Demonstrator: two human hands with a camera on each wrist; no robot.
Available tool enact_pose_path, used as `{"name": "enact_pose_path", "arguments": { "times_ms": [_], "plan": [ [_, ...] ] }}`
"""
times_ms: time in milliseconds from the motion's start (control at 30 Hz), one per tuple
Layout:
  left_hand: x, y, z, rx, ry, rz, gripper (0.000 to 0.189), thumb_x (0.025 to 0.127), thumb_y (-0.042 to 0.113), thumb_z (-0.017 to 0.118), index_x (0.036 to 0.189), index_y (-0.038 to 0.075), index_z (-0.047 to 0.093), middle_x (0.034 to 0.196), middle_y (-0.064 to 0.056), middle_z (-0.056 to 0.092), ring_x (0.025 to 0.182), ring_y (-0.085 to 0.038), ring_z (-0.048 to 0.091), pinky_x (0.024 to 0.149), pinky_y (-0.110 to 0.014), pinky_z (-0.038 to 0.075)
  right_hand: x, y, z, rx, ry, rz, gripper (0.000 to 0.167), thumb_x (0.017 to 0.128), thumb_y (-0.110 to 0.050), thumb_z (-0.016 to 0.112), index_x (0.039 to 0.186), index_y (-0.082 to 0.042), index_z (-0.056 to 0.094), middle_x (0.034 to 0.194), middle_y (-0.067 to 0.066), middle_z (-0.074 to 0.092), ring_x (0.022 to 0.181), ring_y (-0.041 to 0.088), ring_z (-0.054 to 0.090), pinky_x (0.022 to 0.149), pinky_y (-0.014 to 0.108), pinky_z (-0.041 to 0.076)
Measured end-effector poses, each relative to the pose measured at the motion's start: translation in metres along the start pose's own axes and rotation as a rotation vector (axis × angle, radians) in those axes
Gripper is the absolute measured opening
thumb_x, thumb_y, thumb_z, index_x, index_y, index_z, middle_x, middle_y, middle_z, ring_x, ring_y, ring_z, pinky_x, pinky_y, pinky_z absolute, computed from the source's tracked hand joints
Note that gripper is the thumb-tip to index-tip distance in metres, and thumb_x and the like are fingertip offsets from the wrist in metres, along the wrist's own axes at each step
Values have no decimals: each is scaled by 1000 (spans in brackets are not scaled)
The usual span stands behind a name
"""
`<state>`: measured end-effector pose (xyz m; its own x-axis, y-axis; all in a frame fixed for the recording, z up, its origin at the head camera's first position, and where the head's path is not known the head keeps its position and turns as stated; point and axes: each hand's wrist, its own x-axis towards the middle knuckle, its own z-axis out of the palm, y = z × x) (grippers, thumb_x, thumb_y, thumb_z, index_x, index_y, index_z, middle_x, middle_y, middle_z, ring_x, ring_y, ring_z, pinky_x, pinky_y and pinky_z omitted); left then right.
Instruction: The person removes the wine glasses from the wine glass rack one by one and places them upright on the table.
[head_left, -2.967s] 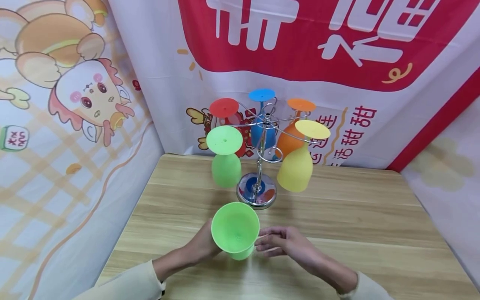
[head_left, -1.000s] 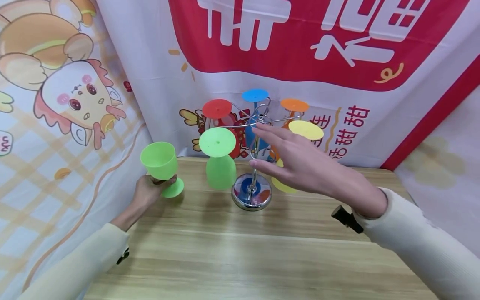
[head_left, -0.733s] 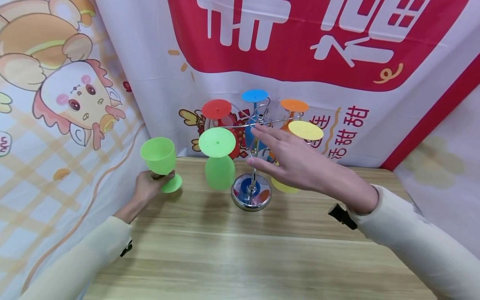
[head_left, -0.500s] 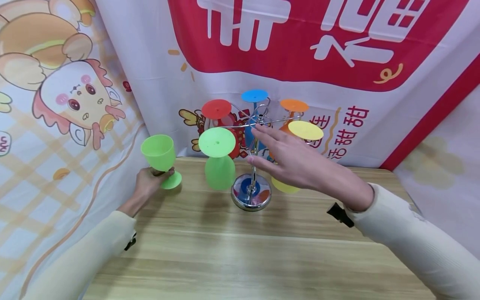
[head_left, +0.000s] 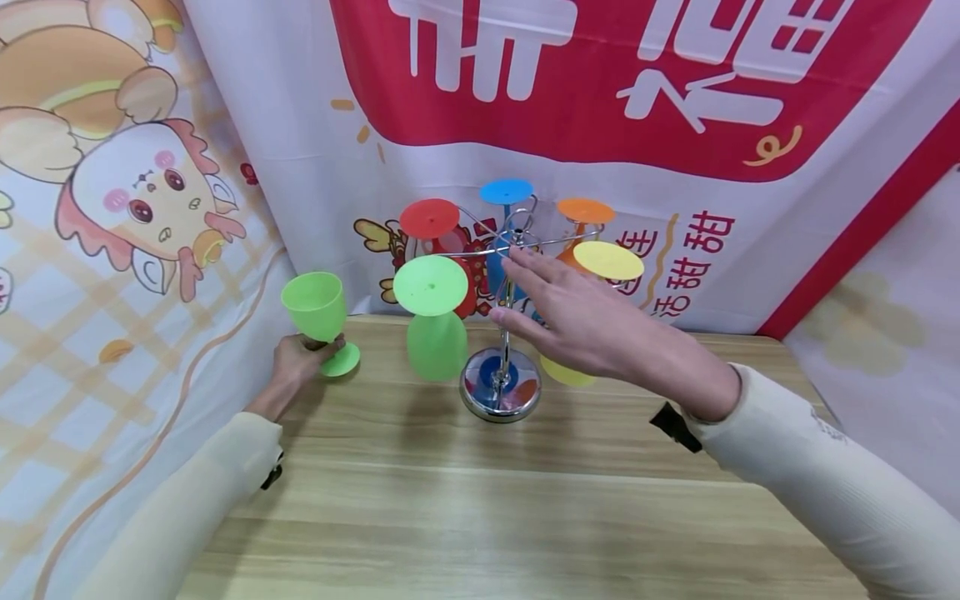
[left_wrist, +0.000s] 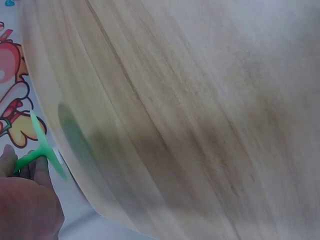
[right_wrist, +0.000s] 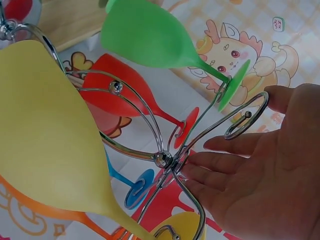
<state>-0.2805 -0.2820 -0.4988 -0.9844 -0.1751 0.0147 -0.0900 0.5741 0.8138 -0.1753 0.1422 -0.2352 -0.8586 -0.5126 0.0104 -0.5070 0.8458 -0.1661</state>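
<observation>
At the left of the head view my left hand [head_left: 295,363] pinches the stem of an upright light green goblet [head_left: 315,305]; its foot [left_wrist: 47,152] shows in the left wrist view. My right hand [head_left: 573,312] reaches over a chrome goblet rack [head_left: 500,387], its fingers extended. In the right wrist view that hand [right_wrist: 260,170] has its fingertips by the rack's central hub and its thumb against a curled wire arm. A second green goblet [head_left: 437,342] hangs upside down there, with a red [head_left: 430,218], a blue [head_left: 507,192], an orange [head_left: 585,210] and a yellow [head_left: 608,260] one.
The rack stands toward the back of a wooden table [head_left: 480,517]. A printed cloth [head_left: 480,167] hangs close behind it, and another cloth [head_left: 135,350] with a cartoon figure runs along the left side, near the held goblet.
The held green goblet has gone from the front centre to the far left in my left hand. My right hand has left that goblet's side and come up to the rack's top.
</observation>
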Motion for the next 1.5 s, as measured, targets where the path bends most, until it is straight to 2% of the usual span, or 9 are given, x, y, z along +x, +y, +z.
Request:
{"name": "enact_pose_path", "arguments": {
  "times_ms": [233,567,800,1033,1267,1500],
  "plan": [
    [6,-9,4,-14,-4,-15,48,96,31,81,123,-9,72,123,-27,71,127,-44,64,118,-55,43,1,-1,0,-31,-25,4,83,105,-63,50,169,-17,26,177,6,21,163,32,21,127,59,29],
    [7,-19,7,-19,-5,-31,47,97,30,80,122,-9,72,125,-28,71,126,-43,64,116,-54,45,2,-3,2,-60,-36,2,82,105,-63,48,169,-16,26,177,7,21,163,32,21,127,58,29],
    [11,-19,8,-1,8,-44,50,97,33,80,119,-10,72,123,-29,73,122,-39,65,111,-52,48,1,-3,2,-73,-39,7,81,106,-63,47,169,-16,27,177,8,21,163,32,20,127,58,30],
    [12,-20,11,17,22,-50,49,96,30,81,117,-13,71,125,-33,70,121,-41,64,112,-53,47,1,-4,3,-92,-45,9,82,106,-64,46,169,-16,26,177,7,19,163,31,17,127,58,29],
    [13,-17,14,14,37,-25,49,96,27,81,119,-14,69,123,-34,70,117,-45,67,109,-54,51,0,-2,2,-91,-34,1,81,106,-63,46,168,-15,27,177,7,19,163,32,19,127,57,29],
    [8,-16,9,40,54,8,45,89,15,85,119,-14,70,121,-31,71,117,-48,68,110,-54,51,0,-3,3,-99,-26,-9,81,106,-63,46,168,-15,27,177,8,20,163,31,19,127,57,29]
  ]
}}
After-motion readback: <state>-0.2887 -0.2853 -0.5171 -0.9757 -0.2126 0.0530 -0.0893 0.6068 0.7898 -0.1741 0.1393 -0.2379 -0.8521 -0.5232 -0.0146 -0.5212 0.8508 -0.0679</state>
